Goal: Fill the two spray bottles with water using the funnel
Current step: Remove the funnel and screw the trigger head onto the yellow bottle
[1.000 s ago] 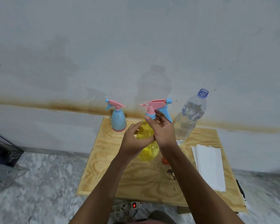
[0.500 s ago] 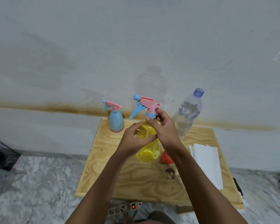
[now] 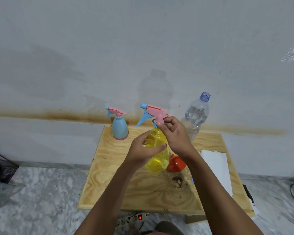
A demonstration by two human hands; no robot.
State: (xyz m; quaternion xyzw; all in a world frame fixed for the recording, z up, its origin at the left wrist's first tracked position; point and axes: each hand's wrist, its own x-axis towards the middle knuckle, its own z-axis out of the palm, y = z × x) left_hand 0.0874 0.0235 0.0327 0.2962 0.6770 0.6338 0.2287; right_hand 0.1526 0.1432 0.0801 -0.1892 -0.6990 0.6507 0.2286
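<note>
Pale grey wall, stained with a rusty brown band low down, backs a small plywood table (image 3: pixel 109 167) that stands on a marbled grey floor.

At the middle of the table the yellow spray bottle (image 3: pixel 157 150) stands upright, its long axis vertical with a slight lean. Its pink and blue trigger head (image 3: pixel 151 113) sits on the neck with the blue nozzle pointing left and the trigger hanging down to the left.

Both forearms reach in from the bottom edge and converge on this bottle. The left hand (image 3: pixel 143 150) is wrapped around the yellow body just below the shoulder, thumb across the front, clamped on it. The right hand (image 3: pixel 174 134) comes over from the right with the wrist raised; its thumb and fingertips pinch the collar at the base of the trigger head.

Left of it, near the wall and apart from the hands, the blue spray bottle (image 3: pixel 120 128) stands upright with its own head on, nozzle also pointing left. A clear water bottle (image 3: pixel 196 116), uncapped, stands behind the right hand, partly hidden by it. The orange funnel (image 3: pixel 176 164) lies just beside the yellow bottle's base, tucked under the right wrist. White paper sheets (image 3: pixel 217 168) lie along the right side of the table. A power strip (image 3: pixel 132 218) with a lit red switch lies on the floor by the near edge.
</note>
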